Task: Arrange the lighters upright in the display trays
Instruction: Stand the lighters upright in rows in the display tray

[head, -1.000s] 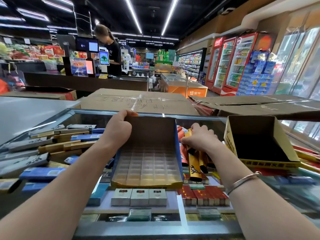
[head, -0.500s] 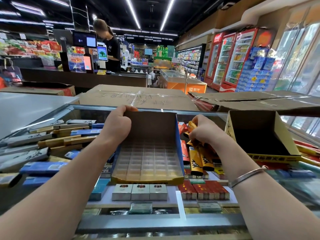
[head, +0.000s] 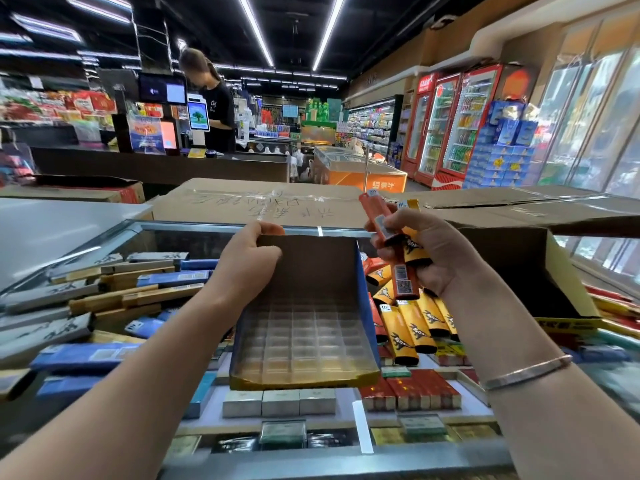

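An empty display tray (head: 364,296) with a clear gridded insert and blue sides lies on the glass counter in the middle. My left hand (head: 247,263) grips its back left wall. My right hand (head: 427,251) is raised just right of the tray's back corner and holds a bunch of orange and yellow lighters (head: 401,254), their ends fanning up and left. More yellow and orange lighters (head: 412,323) lie loose in a heap on the counter along the tray's right side. A second empty tray (head: 568,306), yellow-edged, stands further right.
Cigarette cartons (head: 114,299) are piled to the left of the tray. Below the glass are rows of cigarette packs (head: 280,401). Large flat cardboard boxes (head: 259,202) lie behind the counter. A person stands at the till far back left.
My right hand has lifted a bunch of lighters off the heap, up to the tray's back right corner. My left hand has stayed on the tray wall.
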`<state>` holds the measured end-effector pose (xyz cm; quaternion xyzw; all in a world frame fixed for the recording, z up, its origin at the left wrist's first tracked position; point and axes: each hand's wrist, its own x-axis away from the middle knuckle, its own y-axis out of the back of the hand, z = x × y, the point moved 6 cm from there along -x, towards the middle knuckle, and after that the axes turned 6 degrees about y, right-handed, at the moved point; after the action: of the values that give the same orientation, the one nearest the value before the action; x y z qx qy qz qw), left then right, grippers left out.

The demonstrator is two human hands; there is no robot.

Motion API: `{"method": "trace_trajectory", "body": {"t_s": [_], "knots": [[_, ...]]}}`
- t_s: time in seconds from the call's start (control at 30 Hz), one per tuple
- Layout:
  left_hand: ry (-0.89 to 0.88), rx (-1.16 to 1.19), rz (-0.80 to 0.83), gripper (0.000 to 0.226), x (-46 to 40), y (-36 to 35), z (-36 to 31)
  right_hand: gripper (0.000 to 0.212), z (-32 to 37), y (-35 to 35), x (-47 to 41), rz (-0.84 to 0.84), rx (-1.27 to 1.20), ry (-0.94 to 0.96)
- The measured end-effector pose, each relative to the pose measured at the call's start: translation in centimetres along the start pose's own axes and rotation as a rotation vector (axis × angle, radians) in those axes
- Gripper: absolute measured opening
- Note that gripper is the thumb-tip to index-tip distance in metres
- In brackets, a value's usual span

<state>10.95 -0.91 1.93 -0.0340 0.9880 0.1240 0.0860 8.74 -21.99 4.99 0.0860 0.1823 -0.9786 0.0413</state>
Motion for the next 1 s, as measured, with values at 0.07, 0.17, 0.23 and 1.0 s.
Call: {"method": "trace_trajectory", "body": {"t_s": [0.07, 0.17, 0.23, 1.0], "knots": [[-0.059, -0.004, -0.018, 0.021, 0.3, 0.0, -0.8, 0.025, 0.2, -1.7, 0.8, 0.101, 0.008, 0.028], [-0.242, 0.012, 0.005, 0.031, 1.1, 0.1, -2.9, 0.033, -0.3, -4.0, 1.8, 0.267, 0.087, 0.044], [-0.315, 0.113, 0.104, 0.036, 1.9, -0.3, -4.2, 0.028, -1.0, -4.9, 2.2, 0.336, 0.189, 0.036], [-0.515, -0.205, -0.119, 0.038, 2.9, 3.4, -5.5, 0.004, -2.1, -4.9, 1.2, 0.105, 0.094, 0.150]]}}
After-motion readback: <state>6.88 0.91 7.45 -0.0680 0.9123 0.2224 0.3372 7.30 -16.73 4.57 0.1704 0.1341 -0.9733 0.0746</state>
